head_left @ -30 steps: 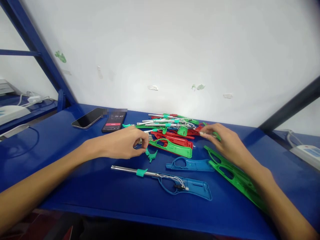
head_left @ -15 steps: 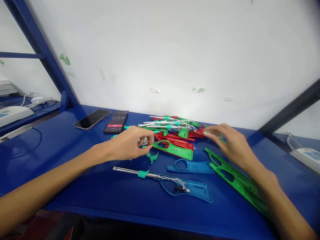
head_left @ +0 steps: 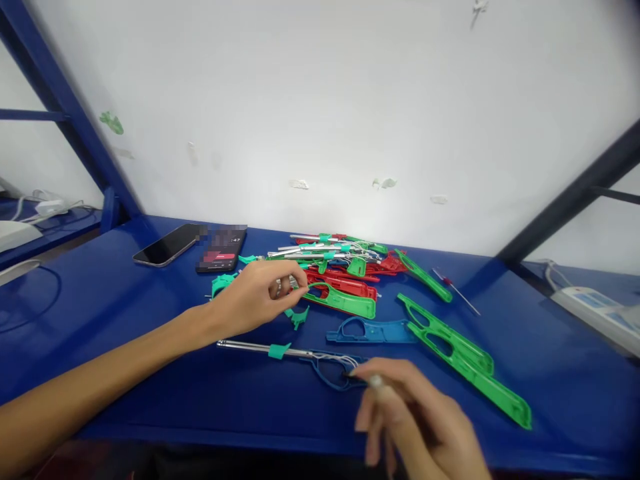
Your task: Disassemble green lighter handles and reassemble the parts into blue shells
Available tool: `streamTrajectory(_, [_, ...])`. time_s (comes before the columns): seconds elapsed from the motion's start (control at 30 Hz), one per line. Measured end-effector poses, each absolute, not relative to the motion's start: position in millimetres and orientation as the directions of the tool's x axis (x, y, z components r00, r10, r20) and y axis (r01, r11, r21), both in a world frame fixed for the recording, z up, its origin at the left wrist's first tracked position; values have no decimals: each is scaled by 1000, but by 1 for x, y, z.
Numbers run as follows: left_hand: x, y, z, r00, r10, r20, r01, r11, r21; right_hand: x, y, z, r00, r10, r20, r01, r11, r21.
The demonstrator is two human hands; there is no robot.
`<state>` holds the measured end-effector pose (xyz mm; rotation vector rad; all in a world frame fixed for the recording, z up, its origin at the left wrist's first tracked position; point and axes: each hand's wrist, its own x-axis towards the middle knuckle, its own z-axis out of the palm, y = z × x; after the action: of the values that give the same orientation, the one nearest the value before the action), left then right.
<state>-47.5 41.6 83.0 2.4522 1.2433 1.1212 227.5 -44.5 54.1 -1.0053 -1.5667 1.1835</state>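
Curled with thumb and index finger together, my left hand (head_left: 260, 293) is closed around small silvery pieces (head_left: 283, 287), partly hidden by the fingers. Light green shell half (head_left: 350, 304) lies just right of it, teal clip pieces (head_left: 299, 317) below. My right hand (head_left: 415, 420), somewhat blurred, is at the front over the handle end of a blue shell half (head_left: 327, 380). Its thumb and index come together at a pale spot; what they grip is unclear. In that blue shell lie a metal tube (head_left: 245, 346) with a teal clip (head_left: 279, 351) and white wires (head_left: 345, 360).
Red, green and metal-tube parts (head_left: 340, 257) are piled at the back. Another blue shell (head_left: 373, 331) and green shells (head_left: 465, 357) lie to the right, with a screwdriver (head_left: 457, 291) behind. Two phones (head_left: 170, 245) rest at the back left of the blue table (head_left: 165, 400).
My right hand has left the back right, where the screwdriver now shows, and come forward over the blue shell. My left hand keeps its curled pose. The view has shifted slightly.
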Motion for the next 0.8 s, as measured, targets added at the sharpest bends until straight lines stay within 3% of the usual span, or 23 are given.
streamTrajectory(0.1, [-44,38,80,369,701,611,595,-683,424,207,-48,41,-400,917,2,36,18,-999])
streamTrajectory(0.23, [-41,33,75,382,631,675,563,-739,371,206,-36,39,-406,911,-76,15,-76,-997])
streamTrajectory(0.53, [-31,17,67,482,541,689,520,-810,272,217,-33,40,-434,899,-66,-24,-85,-996])
streamTrajectory(0.8, [-23,0,71,535,556,636,475,-821,317,220,-34,38,-425,904,41,-25,34,-999])
